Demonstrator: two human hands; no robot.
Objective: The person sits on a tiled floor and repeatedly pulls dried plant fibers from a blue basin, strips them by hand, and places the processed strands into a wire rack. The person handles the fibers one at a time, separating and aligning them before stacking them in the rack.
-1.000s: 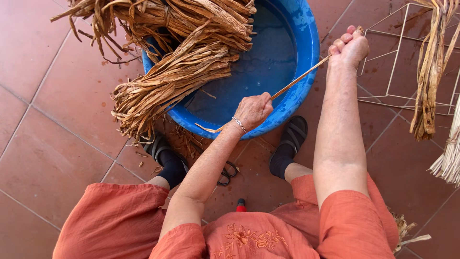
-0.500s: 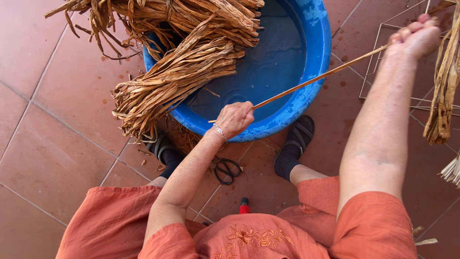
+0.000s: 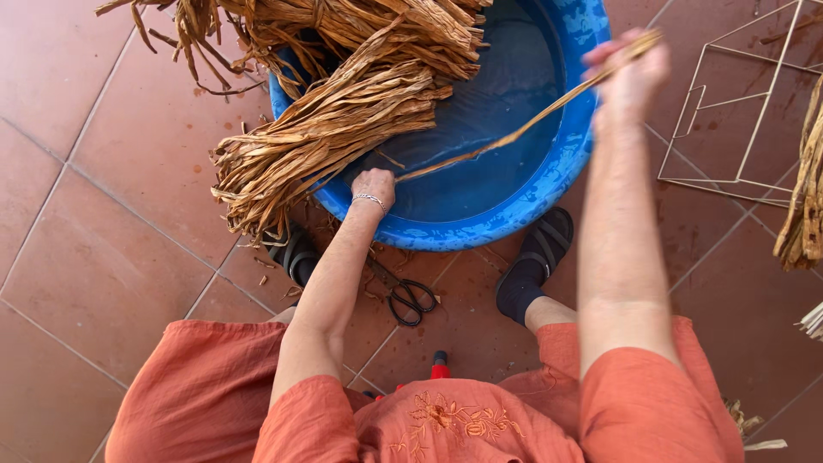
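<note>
- Head view: left hand (image 3: 374,186), centre frame, pinches the near end of a long thin tan dried-leaf strip (image 3: 514,133) over the round blue plastic tub (image 3: 549,184).
- Right hand (image 3: 630,73), upper right (blurred), fingers closed on the strip's far end; strip taut across the tub.
- Bundled tan dried leaves (image 3: 343,120) lie over the tub's left rim.
- Black scissors (image 3: 407,296) on red floor tiles (image 3: 103,274), below the tub.

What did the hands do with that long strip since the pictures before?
The right hand swung up and outward, drawing the long dried strip taut across the blue tub; it is blurred now. The left hand kept pinching the strip's other end and slid slightly along the rim. The bundle of dried leaves, scissors and wire frame stayed put.
</note>
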